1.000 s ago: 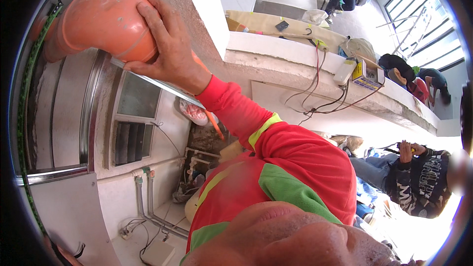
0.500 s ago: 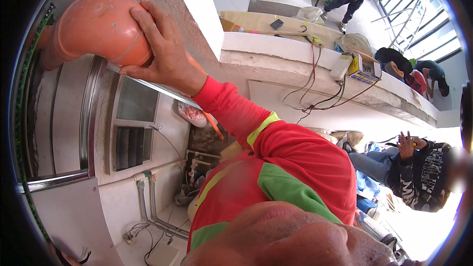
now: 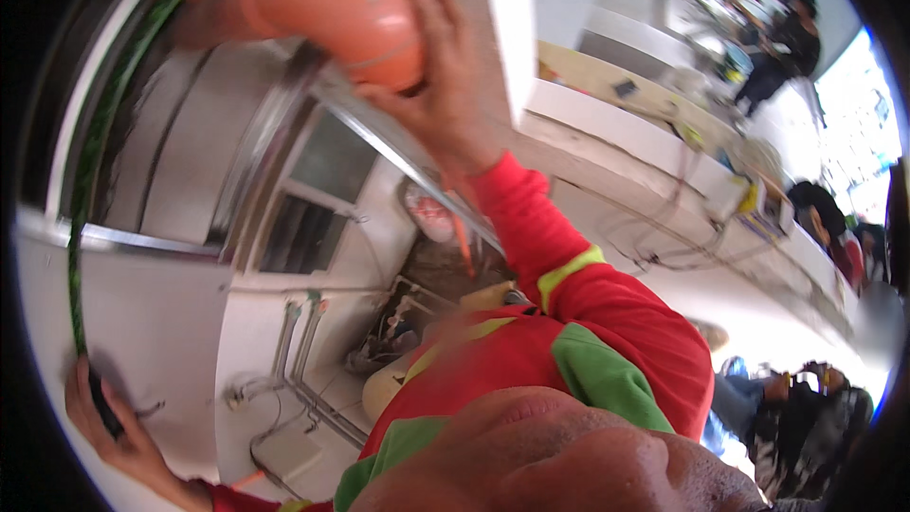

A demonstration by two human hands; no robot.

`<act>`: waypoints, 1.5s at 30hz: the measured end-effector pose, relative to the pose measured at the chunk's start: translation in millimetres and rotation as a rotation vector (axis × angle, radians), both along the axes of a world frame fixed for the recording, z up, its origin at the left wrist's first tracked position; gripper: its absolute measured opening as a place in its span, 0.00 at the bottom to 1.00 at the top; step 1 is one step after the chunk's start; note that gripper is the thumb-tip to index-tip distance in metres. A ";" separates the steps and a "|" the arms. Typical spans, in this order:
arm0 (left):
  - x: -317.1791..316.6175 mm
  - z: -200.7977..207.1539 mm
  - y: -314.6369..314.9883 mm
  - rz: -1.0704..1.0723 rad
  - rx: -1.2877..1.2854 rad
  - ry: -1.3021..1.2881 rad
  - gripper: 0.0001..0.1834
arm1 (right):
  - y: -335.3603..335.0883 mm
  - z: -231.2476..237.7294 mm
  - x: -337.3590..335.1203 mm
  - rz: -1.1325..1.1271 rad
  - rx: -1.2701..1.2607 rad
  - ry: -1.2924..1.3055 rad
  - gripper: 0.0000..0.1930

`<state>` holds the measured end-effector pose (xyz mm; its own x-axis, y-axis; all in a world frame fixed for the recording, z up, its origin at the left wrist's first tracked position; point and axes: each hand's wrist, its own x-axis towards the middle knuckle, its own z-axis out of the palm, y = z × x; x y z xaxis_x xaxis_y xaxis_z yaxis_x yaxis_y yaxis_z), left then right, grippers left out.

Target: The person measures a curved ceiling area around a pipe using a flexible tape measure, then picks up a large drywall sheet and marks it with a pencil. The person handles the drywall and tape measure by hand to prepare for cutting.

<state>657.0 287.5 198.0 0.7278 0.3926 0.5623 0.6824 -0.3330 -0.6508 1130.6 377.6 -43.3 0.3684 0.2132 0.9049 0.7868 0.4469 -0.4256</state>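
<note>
- The orange bend (image 3: 332,0) was up at the top left, its near rim under the person's hand; a dark gap showed by that rim, and no further pipe was seen fitted there.
- The right grip (image 3: 449,85) was closed round that end, fingers over the top and thumb below, pinching the bend.
- A green strip (image 3: 93,133) was already drawn out long, curving from the bend's far side down the left edge; it had not been wound in.
- Where the strip crossed the orange, blur left it unclear whether the two touched, or whether the bend was joined to anything beyond.
- The left grip (image 3: 128,455), low on the left, was curled about a black case (image 3: 104,408) at the strip's lower end, pinching it between thumb and fingers.
- Behind that grip was a pale panel (image 3: 147,322); a metal rail (image 3: 379,140) slanted below the bend, near a window (image 3: 301,232).
- Grey pipes (image 3: 290,346) were already up on the low wall.
- Farther right, cables hung at a ledge (image 3: 626,128), with one co-worker (image 3: 794,47) beyond it and another (image 3: 806,427) below.
</note>
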 end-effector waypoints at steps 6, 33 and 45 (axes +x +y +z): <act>3.7 -7.7 -3.6 0.061 -0.020 -0.143 0.15 | -4.7 9.9 -8.2 0.025 -0.004 0.024 0.57; 20.3 -5.0 -8.1 0.076 -0.032 -0.160 0.19 | -11.0 13.5 -11.7 0.010 -0.086 0.051 0.54; 42.5 5.8 -13.4 0.076 -0.100 -0.226 0.18 | 6.7 2.3 -2.8 0.077 0.069 0.072 0.54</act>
<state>699.5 274.1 203.8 0.5546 0.5030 0.6629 0.8321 -0.3306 -0.4453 1127.8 384.3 -41.0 0.4175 0.1814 0.8904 0.7177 0.5351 -0.4456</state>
